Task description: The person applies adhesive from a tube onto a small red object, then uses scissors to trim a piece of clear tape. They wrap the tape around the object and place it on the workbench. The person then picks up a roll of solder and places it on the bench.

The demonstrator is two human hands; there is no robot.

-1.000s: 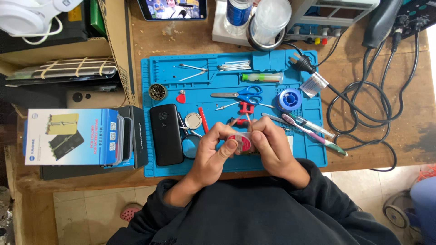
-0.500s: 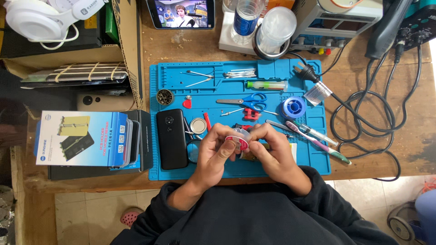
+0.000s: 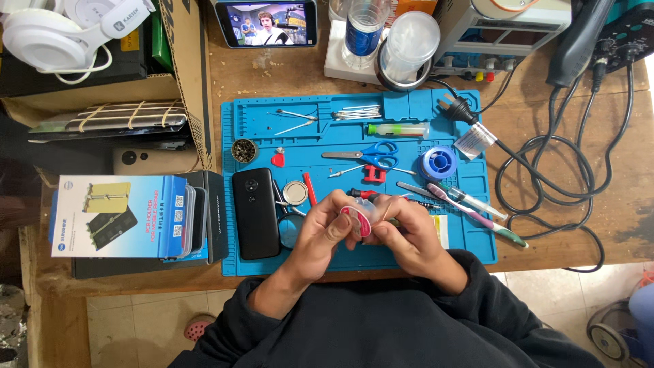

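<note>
Two hands meet over the near edge of the blue mat, both pinching a small round red-and-white spool between their fingertips. Left hand grips the spool from its left side with fingers curled close; right hand closes on it from the right. What the spool carries is too small to tell.

Just left of the hands, a black phone lies face down near the mat's left edge, with a round metal tin and a red pry tool between phone and hands. Beyond the hands, towards the mat's middle, lie blue scissors and a red clip. A blue solder reel sits towards the right edge, and a toothbrush lies slanted near the near right corner. Tweezers rest in the far left tray. Off the mat, on the table's left side, a boxed tool stands beside the phone.
</note>
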